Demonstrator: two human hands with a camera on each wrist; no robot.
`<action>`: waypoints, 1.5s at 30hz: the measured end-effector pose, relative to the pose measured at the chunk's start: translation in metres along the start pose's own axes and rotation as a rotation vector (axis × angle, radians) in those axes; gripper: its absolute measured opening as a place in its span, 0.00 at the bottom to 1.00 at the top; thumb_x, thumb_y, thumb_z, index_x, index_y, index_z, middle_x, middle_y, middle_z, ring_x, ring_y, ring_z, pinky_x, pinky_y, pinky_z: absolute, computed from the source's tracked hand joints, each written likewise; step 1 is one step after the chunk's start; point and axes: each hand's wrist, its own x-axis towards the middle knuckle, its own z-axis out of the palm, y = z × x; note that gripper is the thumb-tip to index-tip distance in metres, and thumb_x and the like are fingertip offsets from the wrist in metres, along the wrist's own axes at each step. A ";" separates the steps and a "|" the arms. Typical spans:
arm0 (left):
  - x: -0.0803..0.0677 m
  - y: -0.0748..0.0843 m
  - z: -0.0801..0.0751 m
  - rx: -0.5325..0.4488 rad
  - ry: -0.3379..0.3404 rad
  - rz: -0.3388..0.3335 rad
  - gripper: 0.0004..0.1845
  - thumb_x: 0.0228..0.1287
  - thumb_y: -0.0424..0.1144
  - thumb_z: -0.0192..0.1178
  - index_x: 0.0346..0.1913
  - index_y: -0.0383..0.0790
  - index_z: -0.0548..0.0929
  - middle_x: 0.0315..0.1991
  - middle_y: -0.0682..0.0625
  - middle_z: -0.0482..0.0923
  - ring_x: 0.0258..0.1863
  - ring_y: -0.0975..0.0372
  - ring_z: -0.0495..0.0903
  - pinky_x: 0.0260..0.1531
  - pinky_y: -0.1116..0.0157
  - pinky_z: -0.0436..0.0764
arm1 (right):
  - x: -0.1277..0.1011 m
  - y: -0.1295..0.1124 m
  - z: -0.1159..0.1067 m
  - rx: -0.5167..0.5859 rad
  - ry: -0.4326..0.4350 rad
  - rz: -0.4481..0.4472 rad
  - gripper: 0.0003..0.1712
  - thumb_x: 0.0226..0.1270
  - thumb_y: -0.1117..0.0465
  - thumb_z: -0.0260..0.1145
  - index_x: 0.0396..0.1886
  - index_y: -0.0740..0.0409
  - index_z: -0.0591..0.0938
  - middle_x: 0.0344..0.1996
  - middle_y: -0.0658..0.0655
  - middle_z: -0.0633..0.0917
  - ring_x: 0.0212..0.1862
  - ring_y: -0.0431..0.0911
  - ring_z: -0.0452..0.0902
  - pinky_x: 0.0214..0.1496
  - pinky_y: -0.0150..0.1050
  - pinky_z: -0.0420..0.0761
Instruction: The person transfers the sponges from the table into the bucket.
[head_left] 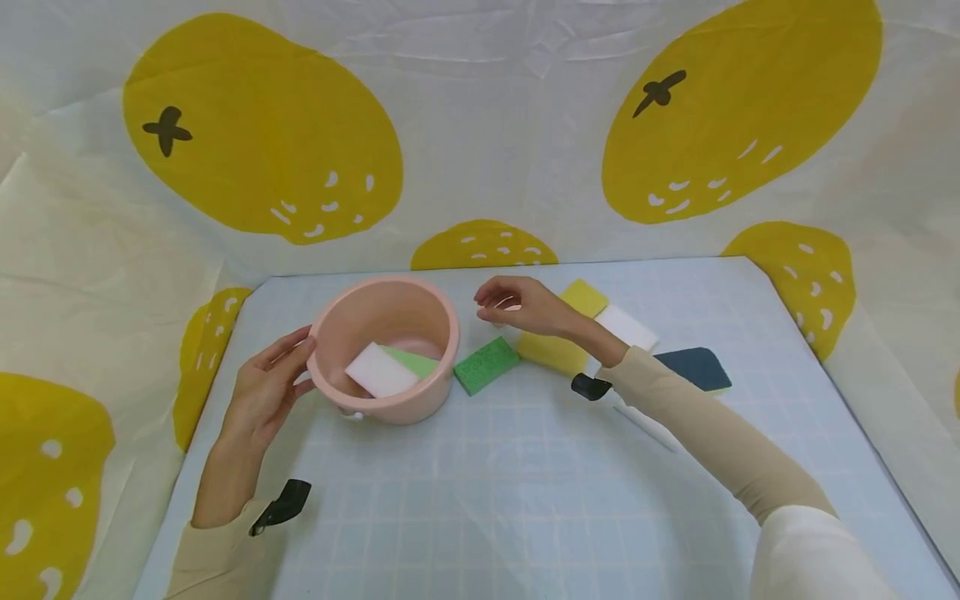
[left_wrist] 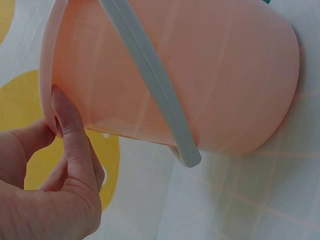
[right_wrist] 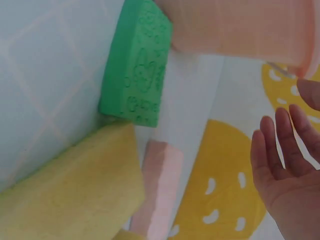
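A pink bucket (head_left: 438,329) stands on the table and holds a white sponge (head_left: 380,371) over a light green one (head_left: 415,362). My left hand (head_left: 294,357) rests against the bucket's left wall with straight fingers. In the left wrist view a fingertip (left_wrist: 61,107) lies just under the rim of the bucket (left_wrist: 210,75), beside its pale handle (left_wrist: 150,80). My right hand (head_left: 501,302) hovers to the right of the bucket, fingers relaxed and holding nothing. Below it lie a green sponge (head_left: 486,365), a yellow sponge (head_left: 553,352) and a pink sponge (right_wrist: 161,185).
Right of the yellow sponge lie a second yellow sponge (head_left: 585,297), a white sponge (head_left: 627,327) and a dark blue sponge (head_left: 699,367). The gridded table mat (head_left: 487,500) is bordered by a lemon-print cloth backdrop (head_left: 480,125) on three sides.
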 end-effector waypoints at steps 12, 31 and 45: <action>0.000 -0.001 0.003 -0.006 0.005 0.010 0.41 0.59 0.52 0.74 0.74 0.45 0.73 0.59 0.58 0.80 0.51 0.65 0.81 0.46 0.69 0.86 | -0.003 0.033 0.015 -0.100 -0.067 0.010 0.20 0.70 0.61 0.72 0.57 0.66 0.82 0.53 0.65 0.84 0.54 0.52 0.79 0.63 0.49 0.79; -0.001 0.000 0.002 -0.039 0.002 -0.007 0.41 0.60 0.51 0.74 0.75 0.45 0.72 0.59 0.58 0.79 0.50 0.66 0.81 0.46 0.69 0.85 | 0.001 0.050 0.030 -0.290 -0.356 0.091 0.21 0.71 0.59 0.72 0.59 0.62 0.82 0.54 0.54 0.85 0.56 0.46 0.78 0.68 0.43 0.75; -0.002 0.001 0.001 -0.015 0.000 -0.006 0.41 0.60 0.53 0.74 0.74 0.45 0.73 0.59 0.59 0.79 0.51 0.66 0.81 0.46 0.70 0.85 | -0.002 0.030 0.027 -0.368 -0.430 0.047 0.17 0.71 0.60 0.72 0.56 0.59 0.83 0.49 0.51 0.85 0.51 0.44 0.78 0.63 0.41 0.79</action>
